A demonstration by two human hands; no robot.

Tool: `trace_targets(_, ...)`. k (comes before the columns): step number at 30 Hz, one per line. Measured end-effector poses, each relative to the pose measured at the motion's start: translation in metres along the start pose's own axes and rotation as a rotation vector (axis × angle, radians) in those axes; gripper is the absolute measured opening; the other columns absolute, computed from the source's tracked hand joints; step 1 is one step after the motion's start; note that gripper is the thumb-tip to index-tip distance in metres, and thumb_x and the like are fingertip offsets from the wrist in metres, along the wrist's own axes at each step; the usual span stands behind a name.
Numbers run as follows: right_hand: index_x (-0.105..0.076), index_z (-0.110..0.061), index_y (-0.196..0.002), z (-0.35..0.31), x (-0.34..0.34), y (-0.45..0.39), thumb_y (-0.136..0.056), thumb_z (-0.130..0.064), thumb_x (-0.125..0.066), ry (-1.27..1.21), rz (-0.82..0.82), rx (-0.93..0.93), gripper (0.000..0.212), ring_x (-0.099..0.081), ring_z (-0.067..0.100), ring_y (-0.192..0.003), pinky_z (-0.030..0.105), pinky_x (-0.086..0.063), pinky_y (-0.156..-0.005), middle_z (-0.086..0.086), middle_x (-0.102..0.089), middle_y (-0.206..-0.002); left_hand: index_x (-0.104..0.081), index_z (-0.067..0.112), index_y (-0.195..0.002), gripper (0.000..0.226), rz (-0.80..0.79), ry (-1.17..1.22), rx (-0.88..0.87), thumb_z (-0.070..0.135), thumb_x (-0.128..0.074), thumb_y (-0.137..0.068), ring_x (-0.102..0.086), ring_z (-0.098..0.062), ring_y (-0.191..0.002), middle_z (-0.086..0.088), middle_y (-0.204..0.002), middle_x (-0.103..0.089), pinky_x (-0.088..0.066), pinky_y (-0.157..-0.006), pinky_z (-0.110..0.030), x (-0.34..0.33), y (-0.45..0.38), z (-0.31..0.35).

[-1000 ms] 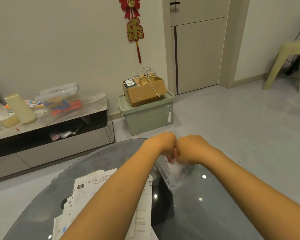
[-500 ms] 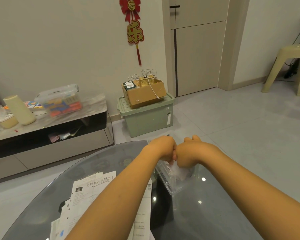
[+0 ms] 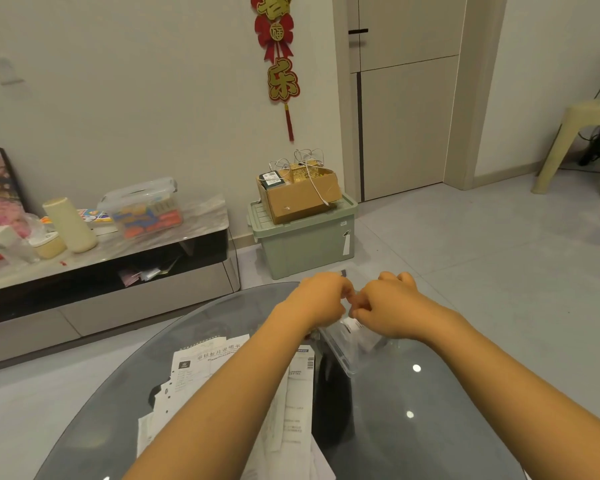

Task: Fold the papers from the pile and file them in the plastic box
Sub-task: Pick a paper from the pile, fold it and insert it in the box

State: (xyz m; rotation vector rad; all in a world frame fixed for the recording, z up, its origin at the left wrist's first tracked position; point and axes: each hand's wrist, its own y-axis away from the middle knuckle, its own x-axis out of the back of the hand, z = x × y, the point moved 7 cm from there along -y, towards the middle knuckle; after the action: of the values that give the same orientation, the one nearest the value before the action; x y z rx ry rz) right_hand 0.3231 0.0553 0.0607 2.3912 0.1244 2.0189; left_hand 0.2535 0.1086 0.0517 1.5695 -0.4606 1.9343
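Round dark glass bench [image 3: 430,427]: pile of printed papers [image 3: 222,368] on near-left, clear plastic box [image 3: 343,351] just right of pile.

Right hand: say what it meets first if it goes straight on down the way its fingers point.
Likely the clear plastic box: the right hand curls directly above its open top, where a folded paper shows. Depth is unclear from this one view.

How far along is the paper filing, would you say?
Some folded paper already shows in the clear box. Right now both hands, left and right, are curled together over the box, apparently tucking a piece in; what they hold is hidden. Still to do: the pile of unfolded sheets on the glass table looks sizeable, so much remains.
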Motion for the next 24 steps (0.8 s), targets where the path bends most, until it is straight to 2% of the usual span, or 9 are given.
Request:
trace_targets(3,-0.069,-0.025,-0.099,-0.013,0.006,0.017,-0.095,-0.029,-0.036,-0.100,0.088,0.023,0.033,-0.039,0.016,-0.107,0.030,-0.021,-0.088,-0.003,-0.064,-0.094,-0.064,0.022,-0.114,0.026,0.094,0.011,0.023,0.013,-0.055,-0.092,-0.054,-0.021,-0.112,-0.004,-0.122,-0.058,-0.041,-0.100,-0.041,0.013,0.036,0.001)
trace_targets(5,-0.068,-0.030,-0.105,-0.025,0.008,0.030,-0.096,-0.030,-0.038,-0.162,0.124,0.054,0.032,-0.038,0.016,-0.110,0.030,-0.021,-0.090,-0.004,-0.064,-0.102,-0.063,0.024,-0.113,0.025,0.147,0.037,0.048,0.015,-0.053,-0.093,-0.053,-0.020,-0.113,-0.002,-0.124,-0.055,-0.040,-0.102,-0.040,0.019,0.064,0.001)
trace_targets(11,-0.068,-0.034,-0.106,-0.069,0.002,0.069,-0.095,-0.028,-0.043,-0.269,0.188,0.161,0.028,-0.036,0.015,-0.109,0.031,-0.021,-0.096,-0.007,-0.063,-0.102,-0.063,0.028,-0.111,0.020,0.172,0.099,0.124,0.022,-0.052,-0.094,-0.053,-0.015,-0.111,0.005,-0.121,-0.054,-0.041,-0.102,-0.035,0.015,0.150,-0.003)
trace_targets(14,-0.066,-0.034,-0.110,-0.093,-0.012,0.089,-0.095,-0.029,-0.045,-0.261,0.181,0.253,0.027,-0.033,0.010,-0.100,0.030,-0.021,-0.098,-0.014,-0.058,-0.094,-0.061,0.032,-0.115,0.023,0.174,0.101,0.196,0.029,-0.054,-0.094,-0.051,-0.014,-0.115,0.008,-0.126,-0.053,-0.041,-0.104,-0.035,0.002,0.190,-0.013)
trace_targets(19,-0.066,-0.035,-0.108,-0.121,-0.046,0.107,-0.094,-0.030,-0.046,-0.267,0.117,0.358,0.025,-0.029,0.005,-0.095,0.026,-0.021,-0.097,-0.028,-0.042,-0.076,-0.059,0.034,-0.115,0.023,0.145,0.131,0.258,0.030,-0.054,-0.093,-0.051,-0.013,-0.114,0.011,-0.125,-0.052,-0.038,-0.103,-0.033,-0.026,0.242,-0.037)
trace_targets(21,-0.065,-0.035,-0.110,-0.124,-0.056,0.109,-0.094,-0.031,-0.046,-0.267,0.109,0.378,0.025,-0.029,0.005,-0.095,0.025,-0.022,-0.096,-0.025,-0.047,-0.081,-0.058,0.036,-0.117,0.025,0.142,0.134,0.284,0.032,-0.055,-0.092,-0.048,-0.014,-0.117,0.012,-0.127,-0.051,-0.038,-0.104,-0.033,-0.035,0.251,-0.044)
trace_targets(24,-0.061,-0.036,-0.115,-0.125,-0.071,0.113,-0.094,-0.031,-0.047,-0.284,0.084,0.383,0.026,-0.034,0.006,-0.103,0.024,-0.023,-0.097,-0.018,-0.058,-0.105,-0.049,0.037,-0.128,0.039,0.094,0.105,0.310,0.039,-0.058,-0.089,-0.039,-0.016,-0.127,0.012,-0.136,-0.043,-0.030,-0.110,-0.033,-0.049,0.262,-0.050)
